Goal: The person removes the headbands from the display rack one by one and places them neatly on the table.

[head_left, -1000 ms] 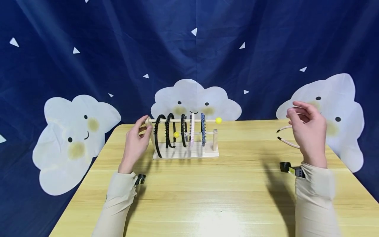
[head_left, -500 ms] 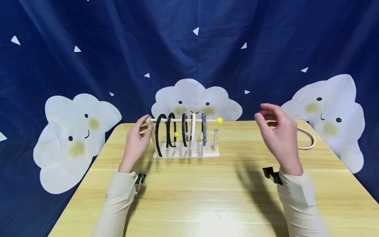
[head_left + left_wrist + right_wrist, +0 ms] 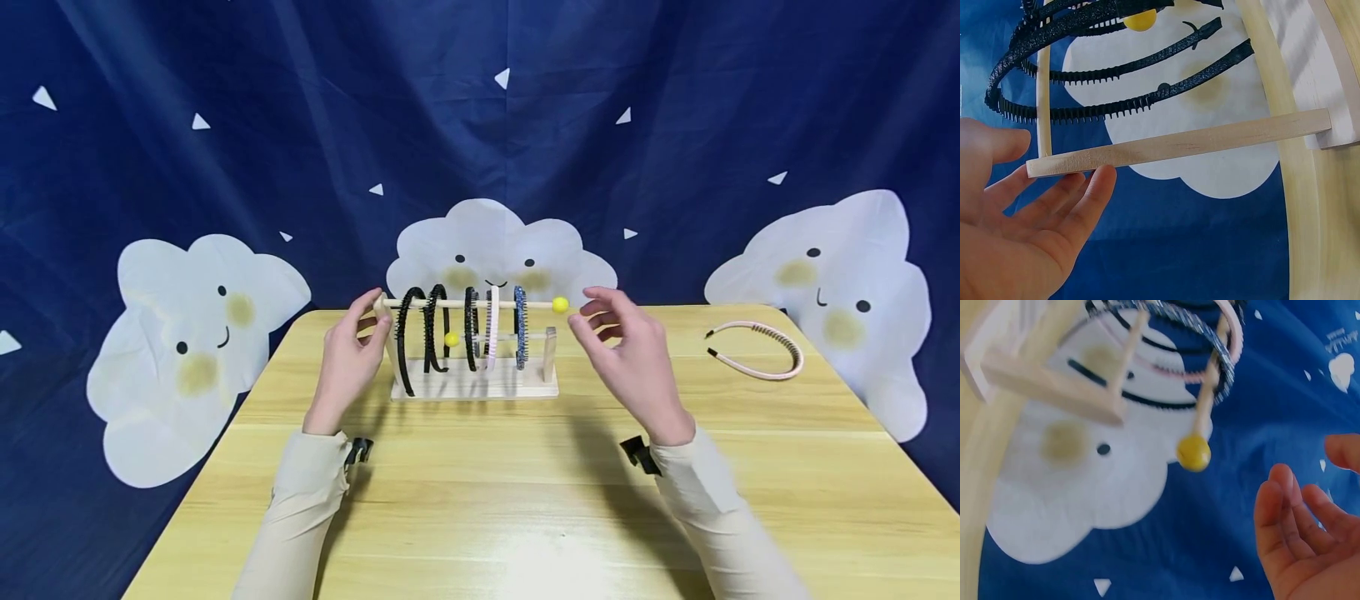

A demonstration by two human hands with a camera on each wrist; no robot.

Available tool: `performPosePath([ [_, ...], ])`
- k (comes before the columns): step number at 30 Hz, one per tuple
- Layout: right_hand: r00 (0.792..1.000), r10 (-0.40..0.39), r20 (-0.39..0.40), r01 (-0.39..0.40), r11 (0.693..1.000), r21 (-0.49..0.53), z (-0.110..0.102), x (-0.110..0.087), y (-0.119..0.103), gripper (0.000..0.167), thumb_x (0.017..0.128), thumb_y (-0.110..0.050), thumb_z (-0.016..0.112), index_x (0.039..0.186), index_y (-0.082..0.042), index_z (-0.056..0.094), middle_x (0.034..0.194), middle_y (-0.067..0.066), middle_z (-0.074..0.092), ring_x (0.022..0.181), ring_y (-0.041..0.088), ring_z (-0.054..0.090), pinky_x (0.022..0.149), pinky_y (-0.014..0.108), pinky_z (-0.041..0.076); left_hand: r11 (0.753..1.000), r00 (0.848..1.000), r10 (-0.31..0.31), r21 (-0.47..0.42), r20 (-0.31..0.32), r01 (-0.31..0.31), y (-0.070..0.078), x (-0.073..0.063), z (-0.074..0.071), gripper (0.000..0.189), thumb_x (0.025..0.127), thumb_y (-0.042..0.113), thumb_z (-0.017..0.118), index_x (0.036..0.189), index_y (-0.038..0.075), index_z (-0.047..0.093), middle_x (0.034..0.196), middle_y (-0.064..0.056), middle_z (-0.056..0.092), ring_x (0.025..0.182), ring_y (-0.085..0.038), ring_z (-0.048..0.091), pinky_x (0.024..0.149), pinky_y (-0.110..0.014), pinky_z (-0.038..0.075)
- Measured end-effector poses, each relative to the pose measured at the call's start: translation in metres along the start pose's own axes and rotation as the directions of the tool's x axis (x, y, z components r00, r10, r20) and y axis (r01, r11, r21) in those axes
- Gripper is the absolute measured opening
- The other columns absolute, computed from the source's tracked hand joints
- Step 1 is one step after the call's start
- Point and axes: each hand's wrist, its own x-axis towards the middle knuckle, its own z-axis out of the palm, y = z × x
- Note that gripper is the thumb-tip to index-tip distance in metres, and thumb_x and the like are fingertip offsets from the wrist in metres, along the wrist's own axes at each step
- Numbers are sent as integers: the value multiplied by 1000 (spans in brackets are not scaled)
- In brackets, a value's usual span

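Note:
A wooden headband rack (image 3: 513,388) stands at the middle of the table. On its upper rod hang several black headbands (image 3: 402,333), a pale pink headband (image 3: 492,329) and a blue glittery headband (image 3: 521,329). My left hand (image 3: 352,354) grips the top of the left post (image 3: 1179,142), thumb on one side and fingers on the other. Just right of the yellow ball (image 3: 560,305) that ends the upper rod is my right hand (image 3: 626,358), fingers apart and slightly bent, holding nothing. Another pale pink headband (image 3: 787,374), with black tips, lies on the table at the right.
A second yellow ball (image 3: 452,340) ends the lower rod, which reaches in from the short right post (image 3: 550,354). Behind the wooden table (image 3: 480,492) hangs a dark blue curtain (image 3: 420,100) with printed clouds.
My right hand has moved left, from beside the pink headband on the table to near the upper rod's yellow ball, uncovering that headband. My left hand has stayed at the left post.

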Motion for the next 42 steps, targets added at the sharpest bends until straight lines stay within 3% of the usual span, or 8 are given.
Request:
performPosePath([
  [10,988,32,151,-39,998,42,37,-14,2,37,92,-18,79,124,-6,63,99,7,70,81,15,71,66,27,61,1000,1000,-2,4,-1,2,0,0,0,45,104,18,60,148,11,53,136,-16,63,118,-33,67,92,-41,61],
  [19,980,56,190,-61,998,24,59,-25,9,40,92,-21,79,125,-4,63,102,9,70,80,16,69,66,30,62,1000,1000,12,2,1,-12,-1,1,0,45,104,16,61,148,10,54,135,-18,64,118,-34,67,92,-39,60],
  [26,980,75,187,-81,996,25,71,-29,11,39,92,-22,79,122,-5,62,100,8,69,78,15,69,65,23,61,1000,1000,18,0,0,-18,-2,1,0,45,103,15,61,148,9,53,135,-19,64,117,-34,67,91,-38,60],
  [42,989,96,112,-99,995,20,82,-27,9,37,91,-9,78,123,-3,60,95,9,72,75,17,70,65,27,61,1000,1000,10,-3,3,-10,-1,1,-1,46,103,15,61,148,10,53,135,-19,64,117,-33,68,91,-38,60],
])
